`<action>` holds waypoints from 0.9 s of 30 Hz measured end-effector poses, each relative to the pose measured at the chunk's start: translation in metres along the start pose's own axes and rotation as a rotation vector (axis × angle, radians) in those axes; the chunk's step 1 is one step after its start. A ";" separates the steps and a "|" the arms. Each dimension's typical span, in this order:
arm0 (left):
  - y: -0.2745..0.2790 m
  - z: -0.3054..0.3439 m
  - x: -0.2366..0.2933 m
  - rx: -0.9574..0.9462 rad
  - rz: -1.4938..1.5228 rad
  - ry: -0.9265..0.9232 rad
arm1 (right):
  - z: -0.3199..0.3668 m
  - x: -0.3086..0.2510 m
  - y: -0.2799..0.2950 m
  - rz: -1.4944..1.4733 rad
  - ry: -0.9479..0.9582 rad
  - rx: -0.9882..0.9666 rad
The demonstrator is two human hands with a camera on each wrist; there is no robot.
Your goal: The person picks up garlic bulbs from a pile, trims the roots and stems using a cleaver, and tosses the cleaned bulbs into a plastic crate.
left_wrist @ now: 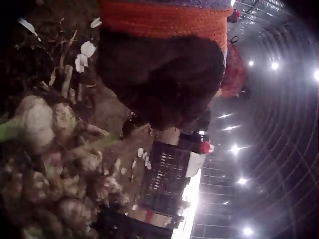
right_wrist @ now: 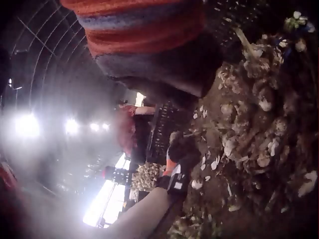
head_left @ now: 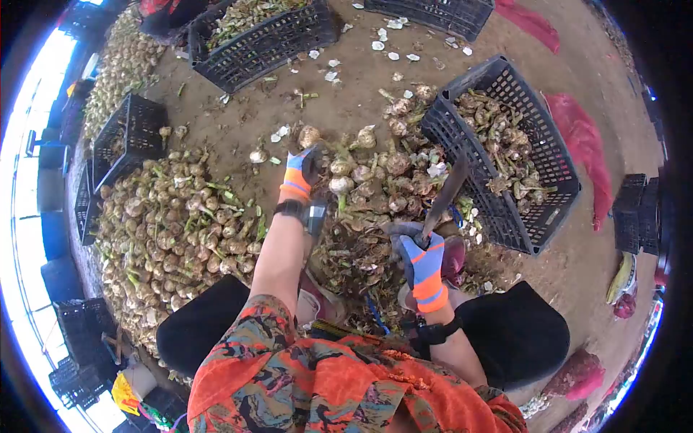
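Note:
My left hand (head_left: 302,169), in a blue, orange and dark glove, holds a garlic bulb (head_left: 309,137) at its fingertips. The same bulb (right_wrist: 174,137) shows above that hand in the right wrist view. Dark glove fabric (left_wrist: 159,79) hides the grip in the left wrist view. My right hand (head_left: 422,263), gloved alike, grips a knife with a long dark blade (head_left: 449,189) that angles up toward the crate. Between the hands and beyond them lies a heap of garlic bulbs with stems (head_left: 382,169).
A black crate (head_left: 534,115) holding trimmings or bulbs stands at right. A large garlic pile (head_left: 180,231) spreads at left, beside another black crate (head_left: 130,137). More crates (head_left: 267,43) stand at the back. White peel scraps (head_left: 377,45) and red netting (head_left: 585,144) lie on the dirt floor.

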State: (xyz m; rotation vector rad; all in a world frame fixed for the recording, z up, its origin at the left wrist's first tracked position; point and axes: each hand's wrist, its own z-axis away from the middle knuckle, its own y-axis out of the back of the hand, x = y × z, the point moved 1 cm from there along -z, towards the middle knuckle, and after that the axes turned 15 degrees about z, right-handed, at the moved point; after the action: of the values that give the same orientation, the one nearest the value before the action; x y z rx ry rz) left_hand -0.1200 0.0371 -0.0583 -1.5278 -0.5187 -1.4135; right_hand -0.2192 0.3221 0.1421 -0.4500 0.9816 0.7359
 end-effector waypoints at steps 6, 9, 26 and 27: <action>-0.065 0.080 0.119 0.037 0.491 0.128 | 0.012 0.009 -0.001 0.791 0.357 -0.013; -0.104 0.141 0.163 -0.015 0.824 0.464 | 0.033 -0.008 -0.010 1.377 0.400 -0.106; -0.092 0.238 0.168 -0.156 -0.577 -0.191 | 0.079 -0.003 -0.018 1.521 0.563 -0.309; -0.088 0.240 0.166 -0.191 -0.720 -0.154 | 0.075 0.003 -0.015 1.515 0.559 -0.290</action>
State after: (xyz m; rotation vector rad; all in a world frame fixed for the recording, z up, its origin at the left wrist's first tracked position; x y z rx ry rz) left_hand -0.0277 0.2317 0.1569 -1.6919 -1.1361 -1.9307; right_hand -0.1632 0.3617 0.1771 -0.0634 1.7232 2.2065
